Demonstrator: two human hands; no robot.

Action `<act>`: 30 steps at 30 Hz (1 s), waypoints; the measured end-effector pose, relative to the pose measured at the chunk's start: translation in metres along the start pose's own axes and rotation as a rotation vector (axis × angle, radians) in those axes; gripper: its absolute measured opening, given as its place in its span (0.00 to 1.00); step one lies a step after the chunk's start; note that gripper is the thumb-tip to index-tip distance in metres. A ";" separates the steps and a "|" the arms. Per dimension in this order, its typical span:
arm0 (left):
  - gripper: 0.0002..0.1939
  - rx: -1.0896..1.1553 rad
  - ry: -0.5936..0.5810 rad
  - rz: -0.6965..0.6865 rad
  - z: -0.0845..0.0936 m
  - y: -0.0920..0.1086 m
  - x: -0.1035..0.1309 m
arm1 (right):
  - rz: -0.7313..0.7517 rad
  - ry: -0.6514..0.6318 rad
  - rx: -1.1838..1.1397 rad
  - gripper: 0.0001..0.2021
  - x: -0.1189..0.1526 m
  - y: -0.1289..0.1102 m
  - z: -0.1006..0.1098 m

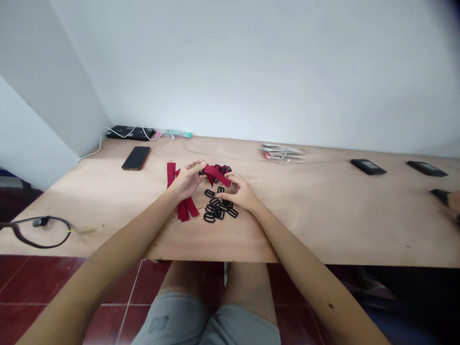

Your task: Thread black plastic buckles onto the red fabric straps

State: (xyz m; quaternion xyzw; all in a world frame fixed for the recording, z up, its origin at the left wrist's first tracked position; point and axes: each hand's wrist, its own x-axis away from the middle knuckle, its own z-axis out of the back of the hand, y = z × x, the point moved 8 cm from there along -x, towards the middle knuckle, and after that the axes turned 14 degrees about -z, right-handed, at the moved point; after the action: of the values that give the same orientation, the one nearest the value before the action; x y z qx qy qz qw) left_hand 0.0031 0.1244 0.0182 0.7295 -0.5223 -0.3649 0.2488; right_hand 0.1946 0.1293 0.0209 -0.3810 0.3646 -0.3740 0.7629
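My left hand [190,179] pinches one end of a red ribbon strip [217,175], with a black buckle partly seen by its fingertips. The strip slants down to my right hand [240,191], whose index finger and thumb are spread; the fingers touch the strip's lower end. Loose black buckles [215,211] lie heaped on the wooden table just below my hands. More red strips [187,208] lie under and beside my left wrist. Behind the held strip, several red and black pieces [225,169] sit close together, partly hidden.
A phone [136,158] lies at the left, with black boxes [130,132] and a white cable behind. Flat packets [280,152] lie near the wall. Two dark devices [368,166] [427,168] rest at the right, beside another person's hand. Glasses [43,232] show at the left.
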 end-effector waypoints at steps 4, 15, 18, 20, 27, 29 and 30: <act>0.18 -0.102 -0.041 -0.019 -0.004 0.000 0.002 | -0.045 0.018 -0.172 0.24 -0.003 0.005 0.002; 0.17 -0.430 -0.191 -0.138 -0.011 -0.002 0.006 | -0.331 -0.186 -0.514 0.21 0.006 0.007 -0.007; 0.17 -0.478 -0.138 -0.152 0.001 -0.004 0.002 | -0.366 -0.227 -0.594 0.23 0.008 0.005 -0.006; 0.18 -0.510 -0.086 -0.162 0.010 -0.005 0.000 | -0.365 -0.258 -0.641 0.25 0.010 0.006 -0.006; 0.15 -0.583 -0.024 -0.172 0.020 -0.003 -0.002 | -0.268 -0.321 -0.717 0.32 0.014 0.006 0.001; 0.16 -0.605 -0.080 -0.138 0.015 -0.005 0.000 | -0.241 -0.292 -0.731 0.33 0.014 0.005 0.005; 0.15 -0.619 -0.126 -0.119 0.011 -0.006 0.002 | -0.231 -0.273 -0.739 0.33 0.013 0.004 0.007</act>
State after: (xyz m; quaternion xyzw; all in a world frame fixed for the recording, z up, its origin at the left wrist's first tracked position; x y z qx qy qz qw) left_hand -0.0018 0.1251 0.0066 0.6245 -0.3574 -0.5646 0.4044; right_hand 0.2078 0.1222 0.0171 -0.7139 0.3247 -0.2471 0.5690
